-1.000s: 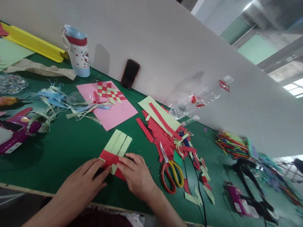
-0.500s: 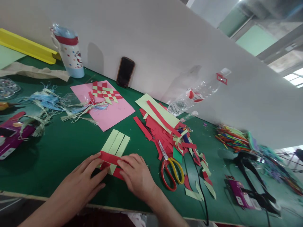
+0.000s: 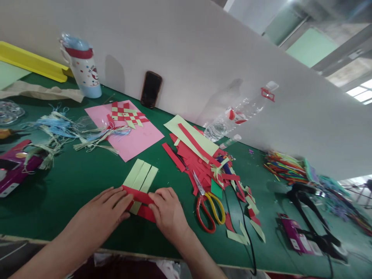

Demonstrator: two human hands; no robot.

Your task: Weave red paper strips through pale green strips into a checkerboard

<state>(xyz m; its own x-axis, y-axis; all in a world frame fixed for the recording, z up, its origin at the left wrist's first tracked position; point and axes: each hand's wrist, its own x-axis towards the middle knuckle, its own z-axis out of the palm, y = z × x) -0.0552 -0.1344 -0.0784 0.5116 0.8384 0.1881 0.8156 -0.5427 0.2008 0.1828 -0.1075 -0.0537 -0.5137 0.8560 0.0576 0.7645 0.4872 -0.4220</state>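
In front of me lies a small weave of pale green paper strips (image 3: pixel 141 175) standing upright side by side, crossed by a red paper strip (image 3: pixel 138 194) and a second red paper strip (image 3: pixel 146 212) nearer the table's front edge. My left hand (image 3: pixel 106 209) covers the weave's left side, its fingers closed on the left end of the upper red strip. At the strip's other end, my right hand (image 3: pixel 167 209) pinches it between thumb and fingers. The strips' ends under both hands are hidden.
Scissors (image 3: pixel 207 205) with red and yellow handles lie right of my hands, beside a heap of red paper strips (image 3: pixel 197 166). Pink paper (image 3: pixel 139 141) bears a finished-looking woven piece (image 3: pixel 128 114). A phone (image 3: pixel 151 89), plastic bottle (image 3: pixel 238 116) and flask (image 3: pixel 84 69) stand along the wall.
My right hand has shifted slightly right along the red strip. My left fingers have drawn closer together and lie farther over the strip's left end. The view has tilted slightly.
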